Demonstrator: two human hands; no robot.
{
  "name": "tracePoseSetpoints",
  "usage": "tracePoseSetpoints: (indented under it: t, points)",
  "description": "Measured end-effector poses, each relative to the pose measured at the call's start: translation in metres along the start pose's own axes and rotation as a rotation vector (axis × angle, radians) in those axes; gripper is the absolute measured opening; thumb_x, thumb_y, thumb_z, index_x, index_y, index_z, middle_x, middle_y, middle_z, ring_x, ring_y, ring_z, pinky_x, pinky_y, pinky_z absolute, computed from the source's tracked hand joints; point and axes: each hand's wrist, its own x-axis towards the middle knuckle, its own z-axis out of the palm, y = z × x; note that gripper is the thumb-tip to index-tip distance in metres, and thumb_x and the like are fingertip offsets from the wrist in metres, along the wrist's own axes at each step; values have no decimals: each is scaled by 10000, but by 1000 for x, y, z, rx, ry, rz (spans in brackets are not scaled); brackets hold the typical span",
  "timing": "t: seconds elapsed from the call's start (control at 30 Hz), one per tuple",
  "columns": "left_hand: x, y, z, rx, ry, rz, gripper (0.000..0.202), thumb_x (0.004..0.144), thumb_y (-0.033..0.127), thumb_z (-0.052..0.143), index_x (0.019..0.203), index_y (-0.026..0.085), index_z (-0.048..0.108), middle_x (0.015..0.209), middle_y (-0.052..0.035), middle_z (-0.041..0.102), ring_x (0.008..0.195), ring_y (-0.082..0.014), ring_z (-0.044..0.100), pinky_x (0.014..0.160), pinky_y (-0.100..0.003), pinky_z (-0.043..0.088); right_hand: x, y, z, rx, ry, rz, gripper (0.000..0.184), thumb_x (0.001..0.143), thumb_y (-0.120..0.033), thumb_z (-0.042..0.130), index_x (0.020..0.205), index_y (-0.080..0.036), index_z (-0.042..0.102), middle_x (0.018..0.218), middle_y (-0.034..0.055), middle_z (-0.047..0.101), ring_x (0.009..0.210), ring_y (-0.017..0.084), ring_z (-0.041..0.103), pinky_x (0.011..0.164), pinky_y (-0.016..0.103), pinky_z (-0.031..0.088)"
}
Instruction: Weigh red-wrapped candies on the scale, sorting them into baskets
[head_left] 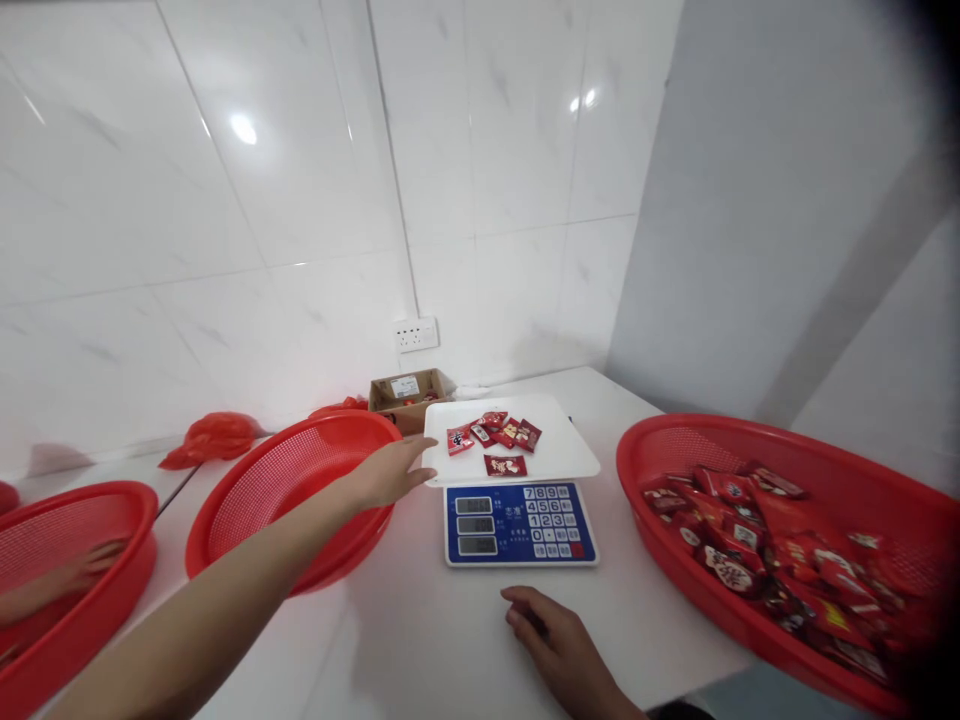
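Note:
My left hand (394,472) reaches over a red basket (292,500) to the left edge of a white tray (559,450). Its fingers and thumb are apart at the rim and hold nothing; whether they touch it I cannot tell. Several small red packets (506,465) lie on the tray, which rests on a blue-and-white digital scale (521,525) with a keypad and displays. In front of the scale, my right hand (559,640) is low over the white table (420,620), fingers loosely bent and apart, with nothing in them.
At right, a large red basket (637,480) holds many red packets (742,535). Another person's hand (94,565) is inside a red basket (142,520) at far left. Behind stand a cardboard box (409,390) and a red plastic bag (214,438), against a tiled wall with a socket (416,335).

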Motion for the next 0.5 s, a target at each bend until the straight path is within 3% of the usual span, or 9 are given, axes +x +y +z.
tracePoseSetpoints:
  t: [0.17,0.27,0.37,0.47,0.5]
  points:
    - [69,3,38,-46,41,84,480,824,349,547,1256,180,424,1323,-115,443,1175,-277,449,951,-522,365,-1,2,2,-5,35,-19,328,823,-438,447,984,-213,623,827,42,675,743,191,619,681,291,495]
    - [87,12,43,-122,147,105,577,768,308,623,1274,152,395,1336,-154,418,1228,-317,384,981,-528,332,1,4,3,-14,51,-44,334,824,-439,440,975,-204,624,858,55,677,773,194,621,716,291,489]
    - [73,30,32,-226,308,143,712,803,295,572,1378,181,168,1333,-168,416,1250,-281,369,1000,-456,339,3,5,2,-25,36,-62,338,829,-430,426,966,-192,624,873,64,677,780,190,620,727,279,480]
    - [21,45,11,-377,546,214,702,899,325,388,1376,285,-126,1243,-99,485,1142,-186,481,946,-391,411,4,5,1,-26,6,-56,333,832,-414,428,964,-179,623,868,68,676,777,186,617,726,274,475]
    - [-1,46,3,-534,711,300,699,880,325,443,1382,321,-43,1180,-72,524,1060,-183,533,916,-395,434,4,4,0,-21,3,-53,327,832,-408,430,964,-179,623,876,68,675,787,187,616,733,275,473]
